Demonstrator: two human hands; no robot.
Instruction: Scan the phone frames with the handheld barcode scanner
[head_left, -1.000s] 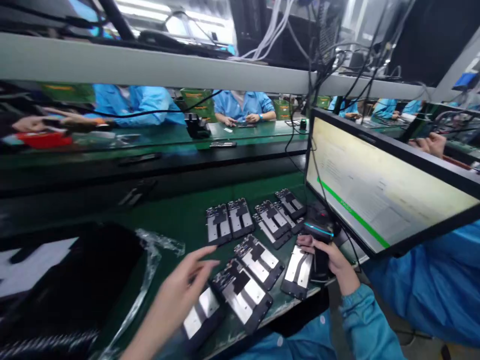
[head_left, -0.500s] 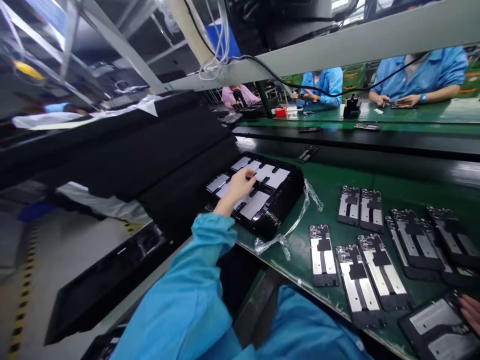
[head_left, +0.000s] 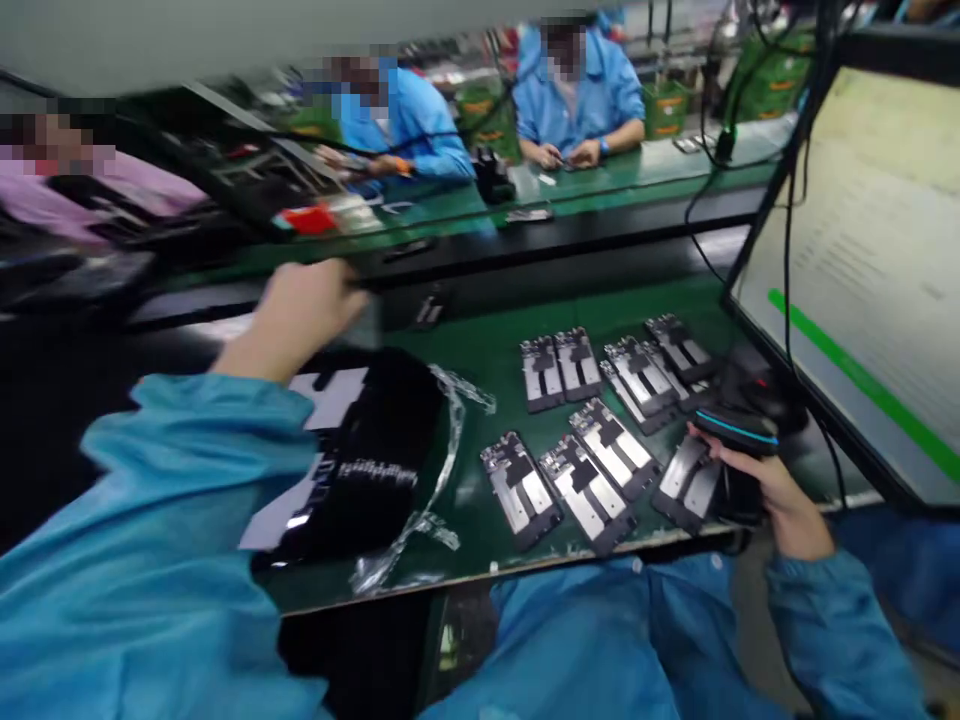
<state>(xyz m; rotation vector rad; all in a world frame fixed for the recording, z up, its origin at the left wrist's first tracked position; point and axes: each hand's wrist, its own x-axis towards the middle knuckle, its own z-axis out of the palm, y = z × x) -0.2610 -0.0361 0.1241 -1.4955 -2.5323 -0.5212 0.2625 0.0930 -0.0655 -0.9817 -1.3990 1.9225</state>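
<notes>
Head view: your left hand (head_left: pixel 304 310) hangs over the black tray stack (head_left: pixel 394 435), fingers curled; blur hides their tips, so I cannot tell whether they hold anything. Your sleeve hides the stack's near left part. Just right of that grip's tray, a clear plastic strip (head_left: pixel 450 455) lies crumpled.

Between your hands, phone mid-frames (head_left: pixel 520 490) lie boards up on the green bench (head_left: pixel 465 540), probably spread to keep each within reach; some overlap, hiding edges. Your right hand (head_left: pixel 780 490) is wrapped around a handheld scanner (head_left: pixel 739 432), its lit head above your fingers, likely for a steady handle grip. Just left of that grip lies another mid-frame (head_left: pixel 684 482); whether your fingertips touch it is unclear. Beyond, the monitor (head_left: pixel 862 270) is cut off, its text unreadable.
</notes>
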